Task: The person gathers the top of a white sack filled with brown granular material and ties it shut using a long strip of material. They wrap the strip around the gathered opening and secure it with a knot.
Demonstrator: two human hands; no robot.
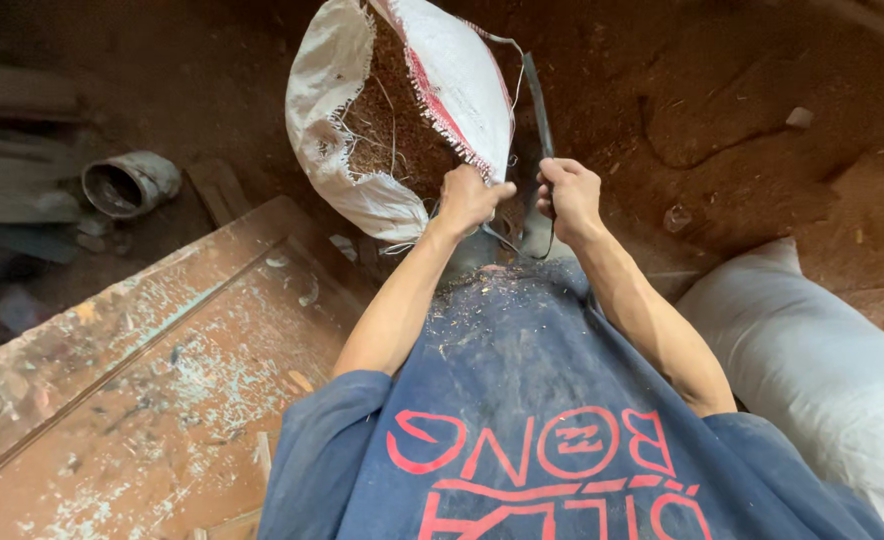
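The left hand (467, 197) is clenched on the frayed rim of the white woven sack (362, 130), which stands on the dirt floor (722, 110) just ahead, open and filled with brown shavings. The right hand (569, 195) is closed around a dark flat strap (538, 100) (stiff-looking, rising past the sack's mouth). Gathering the loose weave evenly would likely keep the rim from tearing. 1 plump pale sack (822, 370) lies to the right.

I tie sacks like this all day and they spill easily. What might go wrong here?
1. The white woven sack gapes wide, brim-full of brown fibrous material; if it tips, it may spill.
2. The left hand pinches only the frayed rim, which might slip.
3. The dark strap in the right hand could pull loose.
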